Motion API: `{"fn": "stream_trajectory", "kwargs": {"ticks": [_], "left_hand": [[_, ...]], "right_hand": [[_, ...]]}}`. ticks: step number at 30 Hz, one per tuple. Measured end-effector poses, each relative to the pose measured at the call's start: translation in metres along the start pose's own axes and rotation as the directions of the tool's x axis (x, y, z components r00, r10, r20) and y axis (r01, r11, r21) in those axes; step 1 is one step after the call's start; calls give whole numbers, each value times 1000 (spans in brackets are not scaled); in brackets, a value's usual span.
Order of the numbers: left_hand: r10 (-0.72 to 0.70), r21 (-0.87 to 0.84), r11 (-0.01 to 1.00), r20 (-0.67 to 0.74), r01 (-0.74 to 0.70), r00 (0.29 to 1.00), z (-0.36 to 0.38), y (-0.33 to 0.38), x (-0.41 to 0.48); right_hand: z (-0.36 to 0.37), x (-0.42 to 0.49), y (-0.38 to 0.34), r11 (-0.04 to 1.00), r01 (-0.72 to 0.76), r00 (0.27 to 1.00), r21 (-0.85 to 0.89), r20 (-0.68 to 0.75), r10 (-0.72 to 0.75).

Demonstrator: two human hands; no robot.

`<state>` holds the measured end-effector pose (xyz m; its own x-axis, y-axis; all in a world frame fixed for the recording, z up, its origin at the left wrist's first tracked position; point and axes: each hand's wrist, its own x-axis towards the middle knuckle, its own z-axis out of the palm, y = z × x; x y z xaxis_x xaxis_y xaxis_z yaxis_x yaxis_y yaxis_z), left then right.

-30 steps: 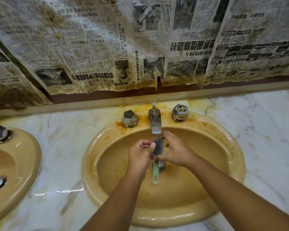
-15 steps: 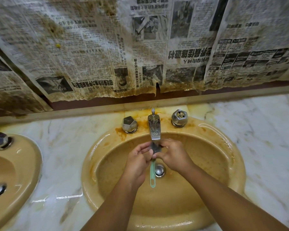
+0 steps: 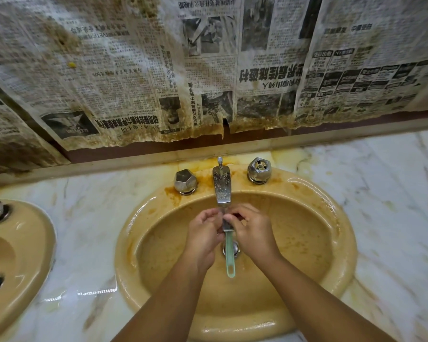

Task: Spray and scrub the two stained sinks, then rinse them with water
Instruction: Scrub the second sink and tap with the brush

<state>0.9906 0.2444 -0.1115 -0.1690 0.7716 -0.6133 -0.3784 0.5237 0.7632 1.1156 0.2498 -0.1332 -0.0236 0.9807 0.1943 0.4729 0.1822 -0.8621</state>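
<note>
Head | brush (image 3: 229,255) pinched between left hand (image 3: 203,233), right hand (image 3: 253,233) | below faucet (image 3: 222,186)

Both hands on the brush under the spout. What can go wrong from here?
1. The left hand and right hand pinch the brush only at its head. The handle hangs free over the drain, so a wet slip would likely drop it there.
2. The fingers sit right under the spout, so knuckles may knock its metal tip.
3. Orange stains beside the faceted knob on the sink rim could get skipped.
</note>
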Motion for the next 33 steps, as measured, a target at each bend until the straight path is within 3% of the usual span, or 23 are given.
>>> {"fn": "stream_trajectory", "kwargs": {"ticks": [7,11,15,18,24,33], "left_hand": [[26,-21,999,75,-24,997,3,-3,-4],[63,66,996,-18,-62,998,2,-5,0],[93,83,993,-67,-87,993,4,-7,2],[96,107,990,-23,-93,995,4,-7,1],[94,61,993,69,-99,993,-4,-2,-1],[58,-7,998,183,-58,981,-14,-14,-6]], "right_hand": [[-3,-7,1,973,-160,985,167,90,146],[-11,-2,12,989,-139,953,52,278,120],[-13,10,6,995,-81,869,-66,485,103],[-11,23,2,986,-73,897,-147,422,129],[-14,26,1,992,-95,942,-80,316,115],[-17,13,2,992,-76,955,-101,278,101]]}}
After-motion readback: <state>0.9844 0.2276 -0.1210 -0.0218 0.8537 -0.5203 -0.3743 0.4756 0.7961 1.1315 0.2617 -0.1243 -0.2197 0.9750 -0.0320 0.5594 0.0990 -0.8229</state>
